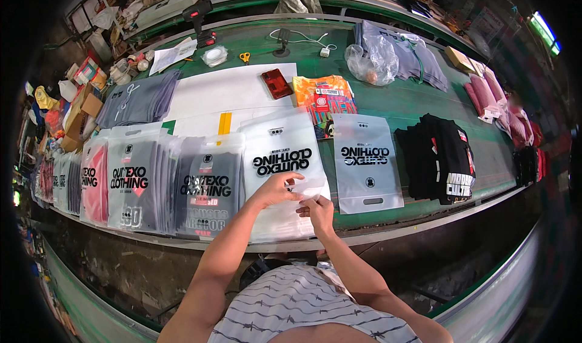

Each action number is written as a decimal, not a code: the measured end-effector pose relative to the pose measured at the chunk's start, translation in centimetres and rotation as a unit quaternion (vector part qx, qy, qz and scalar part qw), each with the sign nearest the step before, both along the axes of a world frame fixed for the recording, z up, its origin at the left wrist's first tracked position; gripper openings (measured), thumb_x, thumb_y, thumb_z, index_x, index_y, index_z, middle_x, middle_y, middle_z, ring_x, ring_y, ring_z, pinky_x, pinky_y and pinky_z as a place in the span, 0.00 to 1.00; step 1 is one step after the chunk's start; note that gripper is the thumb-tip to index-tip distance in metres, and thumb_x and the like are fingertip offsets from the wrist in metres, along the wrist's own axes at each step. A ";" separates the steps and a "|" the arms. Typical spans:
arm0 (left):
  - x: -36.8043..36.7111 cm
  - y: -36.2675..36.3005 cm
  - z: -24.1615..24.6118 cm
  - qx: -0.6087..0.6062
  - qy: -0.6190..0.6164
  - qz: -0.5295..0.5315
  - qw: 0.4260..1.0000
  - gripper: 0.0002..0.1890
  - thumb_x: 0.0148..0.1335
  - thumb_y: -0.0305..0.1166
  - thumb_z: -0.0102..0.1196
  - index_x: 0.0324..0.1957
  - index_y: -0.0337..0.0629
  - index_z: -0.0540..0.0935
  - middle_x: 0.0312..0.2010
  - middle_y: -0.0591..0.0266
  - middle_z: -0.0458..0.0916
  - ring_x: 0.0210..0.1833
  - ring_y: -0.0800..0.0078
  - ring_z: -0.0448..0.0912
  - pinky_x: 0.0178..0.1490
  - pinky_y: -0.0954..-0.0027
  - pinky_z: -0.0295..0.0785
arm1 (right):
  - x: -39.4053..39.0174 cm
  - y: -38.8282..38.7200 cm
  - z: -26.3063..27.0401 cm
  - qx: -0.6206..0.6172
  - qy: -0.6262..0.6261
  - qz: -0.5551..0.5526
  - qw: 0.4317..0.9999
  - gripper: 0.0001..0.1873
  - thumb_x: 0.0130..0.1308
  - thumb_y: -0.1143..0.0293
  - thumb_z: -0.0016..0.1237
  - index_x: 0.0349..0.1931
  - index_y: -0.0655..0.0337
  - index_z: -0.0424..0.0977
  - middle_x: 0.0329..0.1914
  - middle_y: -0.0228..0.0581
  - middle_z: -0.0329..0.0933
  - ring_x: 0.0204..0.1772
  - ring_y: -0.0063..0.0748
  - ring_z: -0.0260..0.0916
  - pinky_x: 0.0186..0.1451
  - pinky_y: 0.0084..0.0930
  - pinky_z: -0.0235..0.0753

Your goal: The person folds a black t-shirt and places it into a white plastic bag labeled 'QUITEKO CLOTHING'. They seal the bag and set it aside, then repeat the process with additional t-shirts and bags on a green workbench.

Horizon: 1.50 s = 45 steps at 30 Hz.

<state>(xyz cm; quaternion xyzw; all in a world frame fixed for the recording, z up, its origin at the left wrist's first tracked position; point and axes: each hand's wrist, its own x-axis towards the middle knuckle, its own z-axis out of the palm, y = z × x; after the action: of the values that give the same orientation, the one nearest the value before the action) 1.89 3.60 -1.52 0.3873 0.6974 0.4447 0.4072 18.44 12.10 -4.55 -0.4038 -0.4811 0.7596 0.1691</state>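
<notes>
A whitish plastic garment bag (284, 136) with upside-down black print lies before me, on top of a stack of similar bags. My left hand (278, 189) is over its lower part, thumb and fingers curved with a gap between them; whether it grips the film is unclear. Close beside it, my right hand (318, 213) pinches the bag's right edge near its opening, where the film lifts. A single flat bag (369, 161) with a handle slot lies to the right. Left of my hands, a filled bag (209, 193) shows a dark folded garment through its film.
Black folded shirts (439, 161) lie on the green table (491, 156) at right. Beyond my hands are a tie-dye shirt (323, 95), a red phone (276, 83), yellow scissors (245, 57) and a cordless driver (198, 22). Grey garments (136, 100) are stacked at left, behind more filled bags (132, 179).
</notes>
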 end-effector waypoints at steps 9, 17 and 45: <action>0.7 1.9 -3.3 0.027 0.190 -0.031 0.981 0.08 0.61 0.29 0.63 0.38 0.34 0.86 0.31 0.50 0.84 0.32 0.62 0.81 0.39 0.64 0.73 | -0.8 0.3 2.5 -0.004 -0.069 -0.024 0.997 0.09 0.67 0.73 0.49 0.38 0.72 0.78 0.31 0.49 0.83 0.25 0.35 0.82 0.24 0.25 0.79; 1.3 2.5 -3.3 -0.001 0.086 0.034 0.996 0.08 0.57 0.26 0.61 0.37 0.34 0.87 0.34 0.44 0.86 0.36 0.54 0.84 0.41 0.61 0.75 | -1.3 1.1 -1.5 0.105 -0.096 0.039 0.989 0.12 0.74 0.68 0.50 0.39 0.71 0.80 0.26 0.42 0.82 0.24 0.30 0.81 0.23 0.25 0.78; 4.6 2.8 -0.7 0.009 0.468 0.005 0.884 0.13 0.49 0.17 0.59 0.40 0.33 0.82 0.41 0.50 0.77 0.44 0.55 0.79 0.47 0.58 0.77 | -2.0 5.6 3.6 0.547 -0.276 0.083 0.786 0.19 0.52 0.75 0.55 0.46 0.55 0.83 0.46 0.59 0.82 0.44 0.57 0.82 0.46 0.46 0.81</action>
<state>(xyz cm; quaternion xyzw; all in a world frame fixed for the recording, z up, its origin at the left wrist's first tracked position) 6.48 6.40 -2.25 0.5506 0.8048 0.2199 0.0276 16.47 17.69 -0.91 -0.3946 -0.8736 0.2368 0.1581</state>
